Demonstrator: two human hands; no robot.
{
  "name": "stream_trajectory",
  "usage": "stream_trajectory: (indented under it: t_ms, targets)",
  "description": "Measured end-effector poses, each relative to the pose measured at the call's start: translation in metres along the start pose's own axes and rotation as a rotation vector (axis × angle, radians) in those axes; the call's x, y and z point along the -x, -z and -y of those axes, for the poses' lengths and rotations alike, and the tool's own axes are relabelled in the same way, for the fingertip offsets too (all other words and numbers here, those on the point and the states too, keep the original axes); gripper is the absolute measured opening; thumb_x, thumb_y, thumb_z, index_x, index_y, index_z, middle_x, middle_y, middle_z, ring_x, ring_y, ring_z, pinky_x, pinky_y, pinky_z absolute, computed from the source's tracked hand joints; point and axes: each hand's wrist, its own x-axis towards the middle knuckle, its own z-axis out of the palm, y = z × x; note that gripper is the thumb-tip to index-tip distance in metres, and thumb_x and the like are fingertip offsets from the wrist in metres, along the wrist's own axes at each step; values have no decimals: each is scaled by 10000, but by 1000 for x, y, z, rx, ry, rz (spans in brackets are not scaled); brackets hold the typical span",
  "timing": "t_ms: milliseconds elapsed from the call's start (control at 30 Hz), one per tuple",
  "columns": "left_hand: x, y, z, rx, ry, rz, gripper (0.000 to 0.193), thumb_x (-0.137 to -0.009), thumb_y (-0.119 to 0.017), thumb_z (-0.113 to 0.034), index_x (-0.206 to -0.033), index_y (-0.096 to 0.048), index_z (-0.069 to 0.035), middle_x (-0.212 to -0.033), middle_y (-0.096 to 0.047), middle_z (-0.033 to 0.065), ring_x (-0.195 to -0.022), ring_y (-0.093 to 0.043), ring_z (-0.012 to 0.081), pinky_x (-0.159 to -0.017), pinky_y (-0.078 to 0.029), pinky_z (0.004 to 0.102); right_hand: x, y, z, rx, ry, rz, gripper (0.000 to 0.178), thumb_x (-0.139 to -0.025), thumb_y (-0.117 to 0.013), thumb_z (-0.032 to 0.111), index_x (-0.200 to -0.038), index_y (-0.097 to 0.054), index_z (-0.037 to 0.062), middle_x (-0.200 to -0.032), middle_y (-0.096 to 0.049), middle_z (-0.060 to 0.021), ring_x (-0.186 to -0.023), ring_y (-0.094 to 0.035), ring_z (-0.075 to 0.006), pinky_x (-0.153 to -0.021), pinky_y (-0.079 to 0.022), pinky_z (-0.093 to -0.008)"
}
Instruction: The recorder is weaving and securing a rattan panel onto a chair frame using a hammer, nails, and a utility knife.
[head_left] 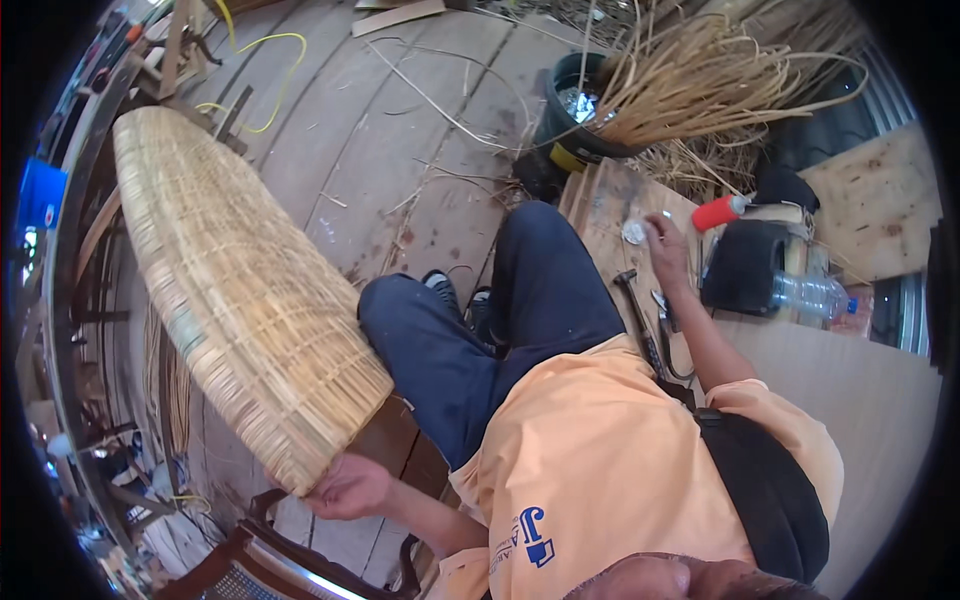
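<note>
A large, long woven wicker panel point(240, 290) with a thick bound rim lies slanted on my left, one end against my left knee. At its near lower end, my left hand point(345, 487) is closed around the rim; part of its fingers is hidden. Over a wooden board point(610, 200) on my right, my right hand point(665, 250) has its fingertips bent at a small clear, shiny round object point(633, 232). What that object is cannot be made out. Just below the right hand lie a hammer point(640, 315) and a tool that looks like pliers point(662, 305).
Ahead to the right stands a dark bucket point(575, 110) with long cane strips point(700, 90) over it. Beside the board are a red bottle point(718, 212), a black box-like thing point(742, 265) and a clear plastic bottle point(815, 295). A yellow cord point(300, 75) crosses the plank floor point(400, 110).
</note>
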Motion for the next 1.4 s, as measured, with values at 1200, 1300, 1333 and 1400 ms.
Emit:
stream_trajectory:
  t_ms: [1200, 1300, 1333, 1400]
  targets:
    - [6, -7, -22, -400, 10, 237, 646, -990, -284, -473, -1356, -321, 59, -1368, -368, 223, -1301, -375, 322, -1090, -304, 436, 67, -15, -10, 310, -147, 207, 135, -917, -522, 163, -967, -550, 41, -771, -606, -133, -722, -620, -209, -652, -486, -342]
    - [4, -6, -22, -354, 43, 232, 649, -990, -281, -477, -1357, -319, 56, -1372, -367, 223, -1300, -376, 318, -1090, -302, 432, 64, -19, -20, 168, -190, 251, 136, -936, -505, 156, -1010, -552, 52, -758, -580, -70, -690, -587, -156, -627, -484, -331]
    - [3, -8, -23, -355, 42, 227, 649, -990, -281, -477, -1357, -319, 56, -1372, -367, 223, -1300, -376, 318, -1090, -302, 432, 62, -22, -21, 167, -186, 253, 136, -936, -505, 156, -1010, -552, 52, -758, -580, -70, -690, -587, -156, -627, -484, -331]
    - [0, -11, -30, -389, 42, 251, 648, -989, -287, -481, -1354, -323, 53, -1360, -377, 219, -1298, -377, 320, -1091, -300, 436, 59, -28, -21, -10, -224, 236, 147, -942, -501, 160, -1037, -562, 67, -760, -557, -62, -707, -561, -130, -678, -468, -297]
